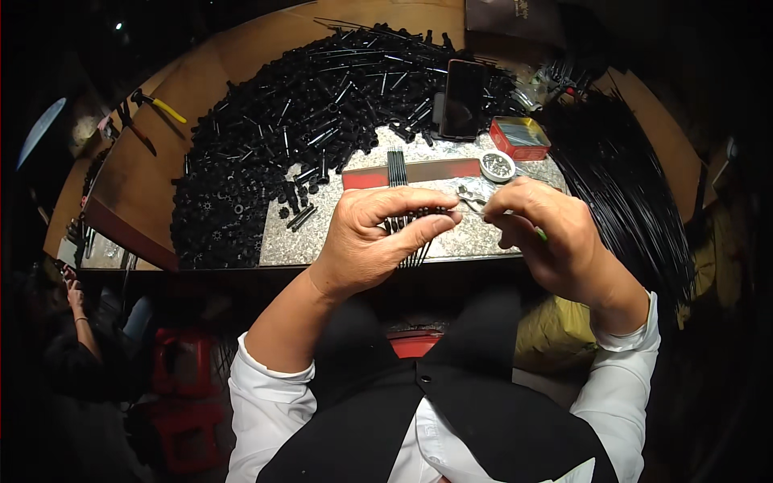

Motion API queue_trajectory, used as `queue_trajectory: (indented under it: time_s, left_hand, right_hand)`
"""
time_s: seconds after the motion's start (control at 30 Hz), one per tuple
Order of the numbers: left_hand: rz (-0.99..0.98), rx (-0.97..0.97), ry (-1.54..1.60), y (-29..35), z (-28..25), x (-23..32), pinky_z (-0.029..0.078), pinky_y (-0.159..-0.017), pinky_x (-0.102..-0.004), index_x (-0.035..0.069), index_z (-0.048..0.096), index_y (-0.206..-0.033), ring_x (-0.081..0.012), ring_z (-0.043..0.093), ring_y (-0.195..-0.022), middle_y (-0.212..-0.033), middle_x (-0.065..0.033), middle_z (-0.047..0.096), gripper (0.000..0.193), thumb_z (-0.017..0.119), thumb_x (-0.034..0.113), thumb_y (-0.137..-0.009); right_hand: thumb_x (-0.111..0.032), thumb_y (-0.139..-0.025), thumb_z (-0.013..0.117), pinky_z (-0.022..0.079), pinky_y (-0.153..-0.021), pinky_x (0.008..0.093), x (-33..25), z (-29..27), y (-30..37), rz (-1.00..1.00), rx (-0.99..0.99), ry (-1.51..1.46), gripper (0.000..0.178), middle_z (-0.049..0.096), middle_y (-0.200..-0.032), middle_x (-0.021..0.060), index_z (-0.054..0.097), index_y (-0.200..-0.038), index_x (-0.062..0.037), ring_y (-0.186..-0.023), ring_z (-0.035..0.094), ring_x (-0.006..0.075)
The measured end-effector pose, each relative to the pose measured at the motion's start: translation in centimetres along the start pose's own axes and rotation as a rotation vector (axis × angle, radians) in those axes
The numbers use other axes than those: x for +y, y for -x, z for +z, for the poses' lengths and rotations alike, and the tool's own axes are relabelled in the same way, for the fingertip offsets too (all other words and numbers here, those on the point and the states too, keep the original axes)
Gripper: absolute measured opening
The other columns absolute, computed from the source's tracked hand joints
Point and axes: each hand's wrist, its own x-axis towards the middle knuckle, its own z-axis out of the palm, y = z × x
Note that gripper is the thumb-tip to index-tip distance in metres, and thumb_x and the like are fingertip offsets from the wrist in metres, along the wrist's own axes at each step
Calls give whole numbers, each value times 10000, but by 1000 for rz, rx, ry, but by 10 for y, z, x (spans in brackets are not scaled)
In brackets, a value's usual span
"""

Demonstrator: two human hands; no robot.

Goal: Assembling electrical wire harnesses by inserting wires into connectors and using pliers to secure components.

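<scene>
My left hand (374, 233) is closed, its thumb and fingers pinched around a row of thin black rods (398, 167). The rods' upper ends lie over a flat red-and-dark strip, and their lower ends fan out below my thumb. Just right of it, my right hand (551, 229) is curled with its fingertips pinched together, close to the left fingertips. A thin line seems to run between the two hands. Something green (541, 234) peeks out under the right fingers; what it belongs to is hidden. A small metal piece (470, 196) lies just beyond the fingertips.
Black tubular parts (282, 121) form a large heap at the back and left. A phone (463, 101) stands upright behind a red tin box (519, 138) and a white cup of small metal bits (497, 167). Long black strands (620, 177) lie right; yellow-handled pliers (165, 109) hang left.
</scene>
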Motion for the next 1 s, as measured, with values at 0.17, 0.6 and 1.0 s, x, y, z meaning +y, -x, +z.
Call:
queue_trajectory:
  time_s: [0.17,0.6,1.0]
  left_hand:
    - [26,38,-72,3,2,3,548,-775,-256,-28,671,-1040,-179,697,-859,-914,-144,715,180,640,1,-865]
    - [61,37,-104,8,-2,7,551,-764,-252,-22,679,-1027,-174,698,-853,-917,-137,717,173,650,13,-860]
    - [24,-21,-109,0,2,-1,557,-741,-249,-17,691,-1006,-163,701,-813,-896,-117,721,173,669,53,-849]
  right_hand:
    - [132,-784,599,508,-554,300,-6,1,-2,-64,51,90,222,616,-820,125,567,-977,26,-670,622,241]
    - [105,-791,621,514,-560,307,-8,6,-4,-28,38,119,201,615,-795,131,582,-966,13,-683,637,250]
    - [84,-786,634,530,-677,352,-7,3,-3,-68,68,202,268,590,-927,144,574,-1033,-1,-821,616,295]
